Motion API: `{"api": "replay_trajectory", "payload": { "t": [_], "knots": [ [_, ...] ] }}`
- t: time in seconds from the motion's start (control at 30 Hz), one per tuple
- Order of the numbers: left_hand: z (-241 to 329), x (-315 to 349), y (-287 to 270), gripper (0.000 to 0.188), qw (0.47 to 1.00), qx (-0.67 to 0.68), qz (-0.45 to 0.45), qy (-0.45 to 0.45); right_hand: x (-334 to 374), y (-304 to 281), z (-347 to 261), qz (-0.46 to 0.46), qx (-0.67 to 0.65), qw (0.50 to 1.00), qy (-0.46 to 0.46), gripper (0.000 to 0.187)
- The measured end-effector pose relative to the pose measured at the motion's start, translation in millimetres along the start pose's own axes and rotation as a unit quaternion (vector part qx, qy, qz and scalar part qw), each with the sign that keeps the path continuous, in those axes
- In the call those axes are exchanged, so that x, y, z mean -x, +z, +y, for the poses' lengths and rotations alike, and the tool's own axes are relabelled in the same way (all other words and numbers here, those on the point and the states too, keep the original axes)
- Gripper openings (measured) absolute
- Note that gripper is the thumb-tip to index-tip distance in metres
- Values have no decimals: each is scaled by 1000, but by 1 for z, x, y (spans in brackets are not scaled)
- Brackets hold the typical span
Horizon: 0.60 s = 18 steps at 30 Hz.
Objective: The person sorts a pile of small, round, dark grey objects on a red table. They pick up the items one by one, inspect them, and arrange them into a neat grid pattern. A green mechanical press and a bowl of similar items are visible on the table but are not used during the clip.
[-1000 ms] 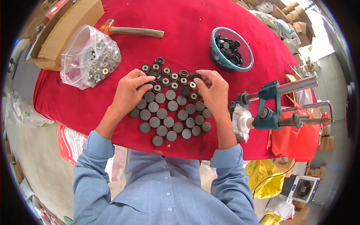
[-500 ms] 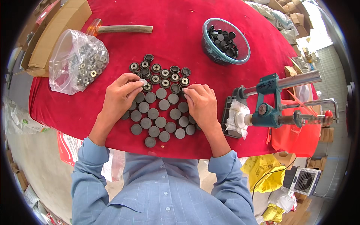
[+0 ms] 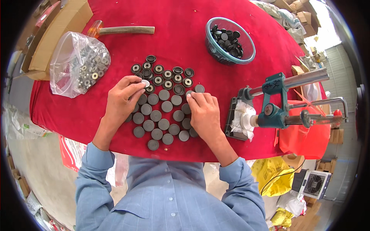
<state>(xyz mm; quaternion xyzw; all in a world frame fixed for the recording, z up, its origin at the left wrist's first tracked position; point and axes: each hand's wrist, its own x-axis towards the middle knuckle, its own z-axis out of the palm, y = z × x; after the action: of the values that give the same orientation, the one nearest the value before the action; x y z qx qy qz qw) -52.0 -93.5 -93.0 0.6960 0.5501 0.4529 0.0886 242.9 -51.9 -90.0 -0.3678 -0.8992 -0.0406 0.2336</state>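
Note:
My left hand (image 3: 122, 99) pinches a small shiny pale disc (image 3: 145, 83) between thumb and fingers, over the near left edge of a group of open black caps with metal bearings in them (image 3: 158, 69). To its right, my right hand (image 3: 205, 114) has its fingertips closed on a grey round cap (image 3: 189, 93), close to the table. Several grey caps (image 3: 155, 115) lie flat side up between and below my hands, some partly hidden by the right hand. Another grey cap (image 3: 199, 88) lies just beyond the right fingertips.
Left are a clear bag of metal bearings (image 3: 83, 65), a hammer (image 3: 127, 29) and a cardboard box (image 3: 58, 38). A clear tub of black caps (image 3: 230, 40) sits at far right. A green hand press (image 3: 271, 100) lies at right on the red cloth (image 3: 177, 23).
My right hand has drawn slightly nearer to me, uncovering the grey cap beyond its fingertips. My left hand keeps its pinch on the shiny disc almost in place.

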Motion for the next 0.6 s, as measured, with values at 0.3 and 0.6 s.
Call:
{"api": "replay_trajectory", "payload": {
  "t": [0.3,0.6],
  "knots": [
    [-4,3,6,24,996,-62,-53,39,-45,17,4,-7,-92,989,112,24],
    [-1,5,3,27,984,-115,-98,92,-57,2,18,61,-322,921,209,20]
  ]
}}
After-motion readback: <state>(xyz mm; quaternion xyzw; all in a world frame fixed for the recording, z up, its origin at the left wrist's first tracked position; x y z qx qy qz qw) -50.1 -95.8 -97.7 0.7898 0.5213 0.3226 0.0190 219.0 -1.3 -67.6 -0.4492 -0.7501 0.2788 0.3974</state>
